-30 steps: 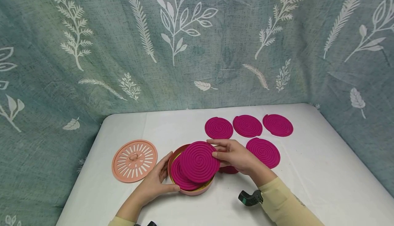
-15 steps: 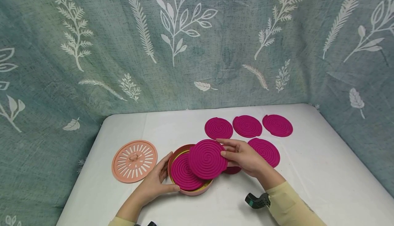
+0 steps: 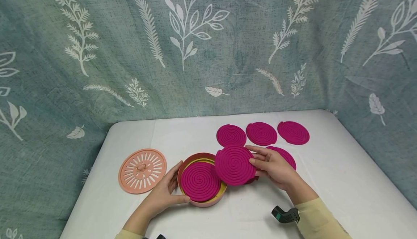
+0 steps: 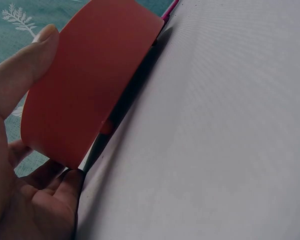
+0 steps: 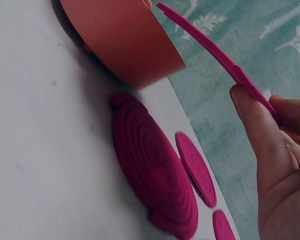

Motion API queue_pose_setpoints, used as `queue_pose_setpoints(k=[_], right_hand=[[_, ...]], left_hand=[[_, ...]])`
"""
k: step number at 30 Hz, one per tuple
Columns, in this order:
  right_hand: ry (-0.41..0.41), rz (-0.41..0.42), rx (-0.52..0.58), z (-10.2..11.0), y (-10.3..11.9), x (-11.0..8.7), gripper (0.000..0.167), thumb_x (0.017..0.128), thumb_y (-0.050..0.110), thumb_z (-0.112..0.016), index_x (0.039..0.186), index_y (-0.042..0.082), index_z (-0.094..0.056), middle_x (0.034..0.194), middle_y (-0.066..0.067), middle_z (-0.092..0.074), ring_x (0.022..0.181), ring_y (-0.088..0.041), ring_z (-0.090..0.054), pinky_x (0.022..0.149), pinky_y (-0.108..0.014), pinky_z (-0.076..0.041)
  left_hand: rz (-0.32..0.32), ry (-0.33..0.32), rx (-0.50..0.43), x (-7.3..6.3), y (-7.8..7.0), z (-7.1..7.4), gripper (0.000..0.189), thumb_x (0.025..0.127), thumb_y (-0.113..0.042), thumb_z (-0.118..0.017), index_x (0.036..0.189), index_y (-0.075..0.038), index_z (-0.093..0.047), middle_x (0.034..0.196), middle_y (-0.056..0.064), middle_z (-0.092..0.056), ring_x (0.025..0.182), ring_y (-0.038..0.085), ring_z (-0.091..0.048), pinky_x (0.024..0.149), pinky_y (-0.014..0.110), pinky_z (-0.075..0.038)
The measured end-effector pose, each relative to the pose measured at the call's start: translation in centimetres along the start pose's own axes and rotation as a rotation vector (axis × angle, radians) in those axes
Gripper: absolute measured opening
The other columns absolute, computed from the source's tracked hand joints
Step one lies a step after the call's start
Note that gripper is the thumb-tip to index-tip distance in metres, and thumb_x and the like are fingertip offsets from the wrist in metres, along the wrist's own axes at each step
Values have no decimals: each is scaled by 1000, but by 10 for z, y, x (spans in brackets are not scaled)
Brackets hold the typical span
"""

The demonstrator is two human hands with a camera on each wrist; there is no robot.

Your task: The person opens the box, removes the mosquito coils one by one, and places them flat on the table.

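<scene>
My right hand [image 3: 275,166] pinches a magenta mosquito coil [image 3: 235,165] by its right edge, thumb on one face and fingers on the other. This coil is held up just right of a round coral tin [image 3: 208,204] and overlaps its rim in the head view. In the right wrist view the held coil [image 5: 210,45] appears edge-on, well above the table. Another mosquito coil [image 3: 199,182] lies flat inside the tin, over its yellow interior. My left hand [image 3: 164,192] grips the tin's left side, with the thumb [image 4: 47,47] against its wall.
A slotted coral lid [image 3: 142,171] with a small ring lies left of the tin. Three coils, such as the middle one [image 3: 261,133], form a back row. Another coil [image 3: 286,156] lies behind my right hand. One more coil [image 5: 152,160], mostly hidden in the head view, lies beside the tin.
My right hand has carried the pinched coil rightward from over the tin, uncovering the coil inside. My left hand has stayed in place on the tin.
</scene>
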State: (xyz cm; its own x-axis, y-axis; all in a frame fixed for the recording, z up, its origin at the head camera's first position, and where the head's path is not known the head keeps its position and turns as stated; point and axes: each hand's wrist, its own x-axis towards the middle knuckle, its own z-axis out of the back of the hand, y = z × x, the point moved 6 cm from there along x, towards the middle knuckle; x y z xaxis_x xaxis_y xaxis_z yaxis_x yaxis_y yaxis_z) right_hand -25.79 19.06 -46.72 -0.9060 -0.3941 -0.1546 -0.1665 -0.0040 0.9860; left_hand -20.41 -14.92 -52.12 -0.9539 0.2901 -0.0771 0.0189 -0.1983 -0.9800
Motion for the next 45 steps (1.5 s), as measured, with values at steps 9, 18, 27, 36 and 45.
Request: queue_pose_setpoints(k=[9, 18, 27, 36, 45], right_hand=[[-59, 41, 44, 29, -3, -15, 61, 97, 7, -63, 151, 0, -36, 124, -15, -64, 93, -20, -70, 76, -38, -62], [-107, 36, 49, 48, -6, -29, 63, 97, 9, -64, 152, 1, -34, 123, -10, -66, 91, -15, -70, 72, -30, -63], [-148, 84, 99, 69, -8, -43, 62, 98, 6, -61, 153, -1, -31, 120, -5, -68, 87, -11, -69, 71, -26, -62], [-192, 125, 146, 88, -12, -54, 62, 99, 3, -58, 153, 0, -29, 116, -5, -69, 86, -12, -70, 71, -26, -62], [-249, 141, 195, 97, -15, -62, 61, 98, 3, -60, 154, 6, -34, 111, -4, -70, 81, -11, -69, 68, -24, -62]], left_hand=[[-2, 0, -3, 0, 0, 0, 120, 61, -24, -97, 158, -24, -26, 157, -5, -31, 142, 10, -30, 112, 18, -29], [-4, 14, -18, -1, 0, -1, 117, 63, -20, -96, 157, -28, -27, 157, -5, -30, 142, 9, -29, 112, 18, -29], [-6, 9, -8, 0, 1, 0, 119, 62, -22, -96, 158, -24, -25, 157, -4, -31, 142, 10, -30, 112, 18, -29], [-14, 5, 5, 0, 0, 0, 119, 62, -23, -96, 158, -22, -26, 156, -6, -31, 142, 8, -30, 112, 18, -29], [-11, 15, -24, 0, 0, 0, 117, 64, -19, -95, 158, -24, -25, 157, -5, -31, 143, 9, -28, 112, 18, -28]])
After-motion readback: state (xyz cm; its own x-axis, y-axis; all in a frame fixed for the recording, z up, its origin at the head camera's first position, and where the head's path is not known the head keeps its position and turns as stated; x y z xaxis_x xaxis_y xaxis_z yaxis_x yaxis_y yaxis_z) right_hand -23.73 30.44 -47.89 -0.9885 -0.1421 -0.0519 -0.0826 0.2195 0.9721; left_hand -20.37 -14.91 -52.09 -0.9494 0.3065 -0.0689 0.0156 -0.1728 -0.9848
